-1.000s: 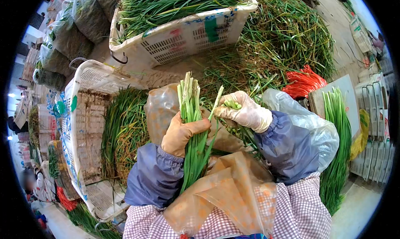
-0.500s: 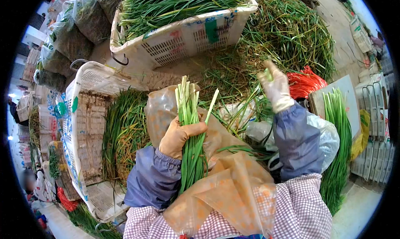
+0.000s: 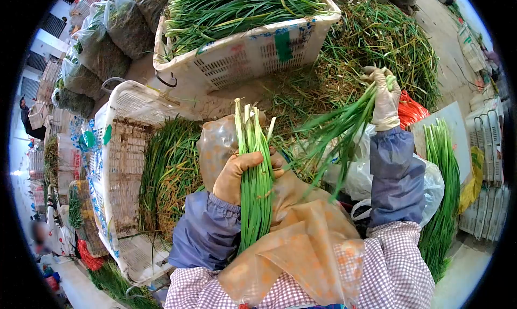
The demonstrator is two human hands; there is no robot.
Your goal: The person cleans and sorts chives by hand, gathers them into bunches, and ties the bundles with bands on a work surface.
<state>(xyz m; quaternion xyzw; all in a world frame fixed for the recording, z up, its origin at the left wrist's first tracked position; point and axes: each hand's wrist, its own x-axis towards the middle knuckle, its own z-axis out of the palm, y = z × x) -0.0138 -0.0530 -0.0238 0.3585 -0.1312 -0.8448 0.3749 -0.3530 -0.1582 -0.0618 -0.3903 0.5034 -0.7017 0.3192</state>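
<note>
Right hand (image 3: 385, 96) has swung farther out to the right since half a second ago, and a loose bunch of leaves (image 3: 344, 134) now trails from it; the left hand (image 3: 237, 177) has kept its place above the lap.

Nearest the body is a plastic apron (image 3: 293, 250). Just beyond it, the left fingers and thumb are wrapped tight around green stalks (image 3: 256, 193), which stand almost lengthwise to the body, pale ends pointing away. Farther out, the right fingers are closed on the loose bunch by its pale end; its blurred leaves slant back toward the lap and leftward, so it hangs between the hands. From the right fingers, the held stalks lie to the left and closer to the body, well apart.

Beyond the right hand are red ties (image 3: 413, 111) and a heap of leaves (image 3: 385, 40); farther forward stands a full white crate (image 3: 256, 53), with stuffed sacks (image 3: 126, 29) to its left.
</note>
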